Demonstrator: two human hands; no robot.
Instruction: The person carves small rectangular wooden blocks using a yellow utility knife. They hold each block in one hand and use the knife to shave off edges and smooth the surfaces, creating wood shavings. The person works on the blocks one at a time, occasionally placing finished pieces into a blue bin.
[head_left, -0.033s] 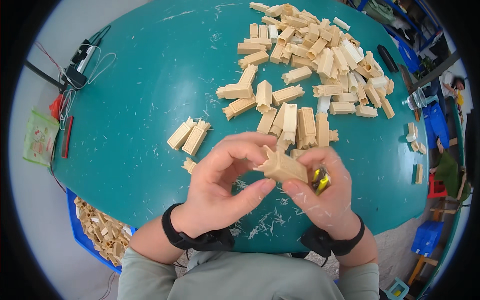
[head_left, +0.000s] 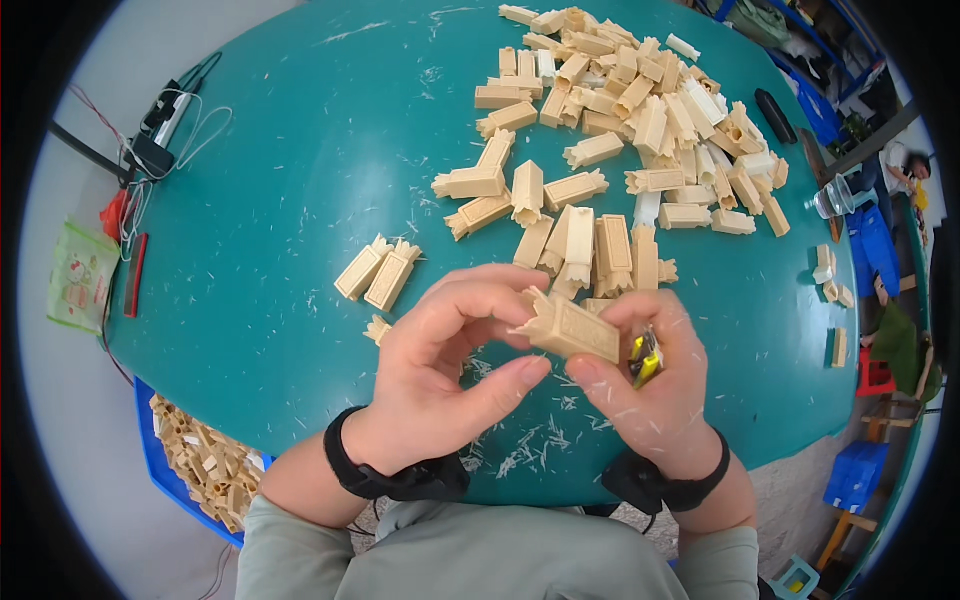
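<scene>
My left hand [head_left: 440, 375] and my right hand [head_left: 655, 390] hold one cream plastic block [head_left: 570, 328] between their fingertips, just above the near edge of the round teal table [head_left: 290, 200]. The right hand also clasps a small yellow tool [head_left: 645, 360] in its palm. Two similar blocks [head_left: 380, 272] lie side by side to the left of my hands, with a small broken piece [head_left: 377, 329] near them. A large heap of the same blocks [head_left: 640, 110] covers the far right of the table.
A blue crate [head_left: 200, 465] with more cream pieces stands below the table at the lower left. Cables and a power strip [head_left: 160, 130] lie at the far left edge, with a green packet [head_left: 75, 275] beside it. Pale shavings [head_left: 530, 450] litter the table near me.
</scene>
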